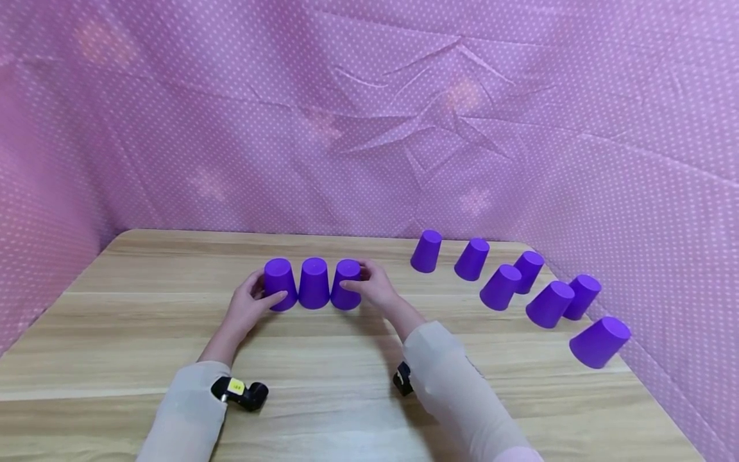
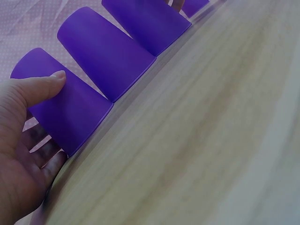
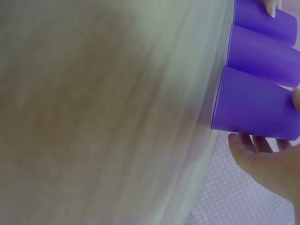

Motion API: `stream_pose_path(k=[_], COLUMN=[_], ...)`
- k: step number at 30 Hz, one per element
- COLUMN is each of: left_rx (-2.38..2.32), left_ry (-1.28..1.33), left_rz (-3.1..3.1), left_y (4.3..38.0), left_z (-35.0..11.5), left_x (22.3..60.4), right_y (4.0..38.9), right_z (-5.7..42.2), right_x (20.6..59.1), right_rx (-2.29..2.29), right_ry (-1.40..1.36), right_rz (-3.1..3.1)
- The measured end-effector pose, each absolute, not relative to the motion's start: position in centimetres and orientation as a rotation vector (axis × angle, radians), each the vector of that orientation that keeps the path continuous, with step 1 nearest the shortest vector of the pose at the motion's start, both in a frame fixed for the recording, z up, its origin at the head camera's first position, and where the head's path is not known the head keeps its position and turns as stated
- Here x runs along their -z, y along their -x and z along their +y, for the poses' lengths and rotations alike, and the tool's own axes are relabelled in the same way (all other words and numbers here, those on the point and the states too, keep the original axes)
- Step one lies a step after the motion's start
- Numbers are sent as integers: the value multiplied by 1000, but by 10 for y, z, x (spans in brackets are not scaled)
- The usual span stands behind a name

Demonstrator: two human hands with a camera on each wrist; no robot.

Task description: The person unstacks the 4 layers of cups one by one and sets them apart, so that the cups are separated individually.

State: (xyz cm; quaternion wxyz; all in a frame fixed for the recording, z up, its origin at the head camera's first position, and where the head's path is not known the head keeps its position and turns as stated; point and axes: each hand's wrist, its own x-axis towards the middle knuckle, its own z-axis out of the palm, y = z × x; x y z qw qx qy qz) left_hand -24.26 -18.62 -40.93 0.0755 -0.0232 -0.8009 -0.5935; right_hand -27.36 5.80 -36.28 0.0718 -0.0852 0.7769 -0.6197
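Observation:
Three purple plastic cups stand upside down side by side in a row on the wooden table. My left hand [image 1: 244, 309] holds the left cup [image 1: 280, 282], thumb across its front and fingers around its outer side. At the other end, my right hand [image 1: 382, 292] grips the right cup [image 1: 344, 299] from its outer side, its thumb over the front. Between them stands the middle cup [image 1: 314, 285], with no hand on it. In the left wrist view, the rims of the left cup [image 2: 77, 112] and middle cup [image 2: 105, 51] meet at the table.
Several more upside-down purple cups are spread along the table's right side, from a far cup [image 1: 426, 251] to a near cup [image 1: 600, 342]. Pink dotted cloth [image 1: 369, 128] hangs behind and beside the wooden table [image 1: 312, 398]. A small black camera [image 1: 242, 393] sits at my left wrist.

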Motion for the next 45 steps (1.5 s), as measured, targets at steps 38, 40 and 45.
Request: stream_pose_path(k=[38, 40, 45], left_rx=[1792, 1792, 1787], left_ry=[87, 82, 78], left_rz=[-2404, -2405, -2406], left_y=[241, 241, 242], left_z=[-185, -185, -186], left_x=[409, 409, 410], right_y=[257, 256, 254], right_z=[112, 118, 133], right_x=[344, 344, 344], right_rx=[1926, 1933, 1951], right_ry=[224, 221, 229], right_rz=[2373, 2375, 2375])
